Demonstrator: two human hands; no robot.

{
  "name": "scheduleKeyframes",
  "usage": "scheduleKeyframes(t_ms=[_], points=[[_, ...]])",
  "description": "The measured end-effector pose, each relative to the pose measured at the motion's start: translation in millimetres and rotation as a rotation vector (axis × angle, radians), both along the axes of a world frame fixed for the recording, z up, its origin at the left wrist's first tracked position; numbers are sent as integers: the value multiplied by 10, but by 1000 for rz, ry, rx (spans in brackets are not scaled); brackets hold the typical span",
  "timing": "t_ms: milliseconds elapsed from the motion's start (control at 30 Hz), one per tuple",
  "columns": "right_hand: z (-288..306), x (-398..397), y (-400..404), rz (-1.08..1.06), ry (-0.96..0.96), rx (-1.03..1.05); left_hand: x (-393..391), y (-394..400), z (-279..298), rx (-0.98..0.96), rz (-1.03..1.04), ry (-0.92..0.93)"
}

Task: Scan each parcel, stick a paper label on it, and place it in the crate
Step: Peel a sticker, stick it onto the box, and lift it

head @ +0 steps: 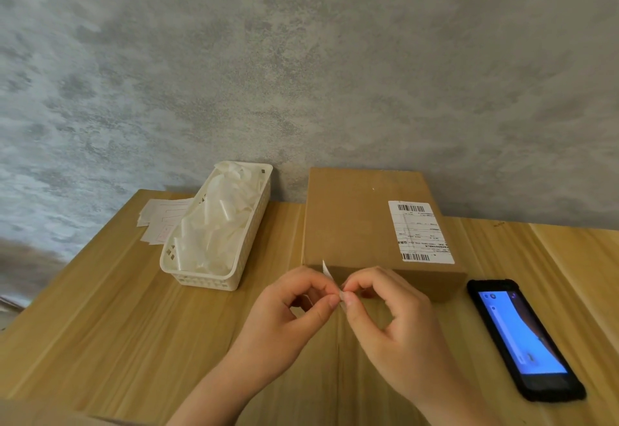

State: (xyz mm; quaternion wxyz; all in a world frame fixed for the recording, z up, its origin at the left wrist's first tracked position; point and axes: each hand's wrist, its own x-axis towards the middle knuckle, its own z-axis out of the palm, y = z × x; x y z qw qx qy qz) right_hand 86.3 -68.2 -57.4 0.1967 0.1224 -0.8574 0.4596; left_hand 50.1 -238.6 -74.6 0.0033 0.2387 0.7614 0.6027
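Both hands meet in the middle. The left hand (298, 295) and right hand (385, 305) pinch a small paper label (330, 276) between fingertips, likely peeling it. The box (355, 224) lies just behind them on the surface (117, 325), long side pointing away. Both hands are about equally near. The phone (522, 338) lies right, the white basket (219, 228) left.

Shipping label (421, 232) print too small to read, paper slip (326, 269) mostly hidden by fingertips (334, 300)
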Motion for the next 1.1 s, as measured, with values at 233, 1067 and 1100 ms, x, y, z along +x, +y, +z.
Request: scheduleKeyframes(t_ms=[233,1067,1100], points=[[-51,-117,110,-93,-201,-363,-24,-161,-26,108,81,-207],[0,-402,92,-254,-176,-755,-1327,-1310,14,-683,765,24],[4,-398,89,-252,-171,-756,-1327,-1308,-1,-734,796,52]])
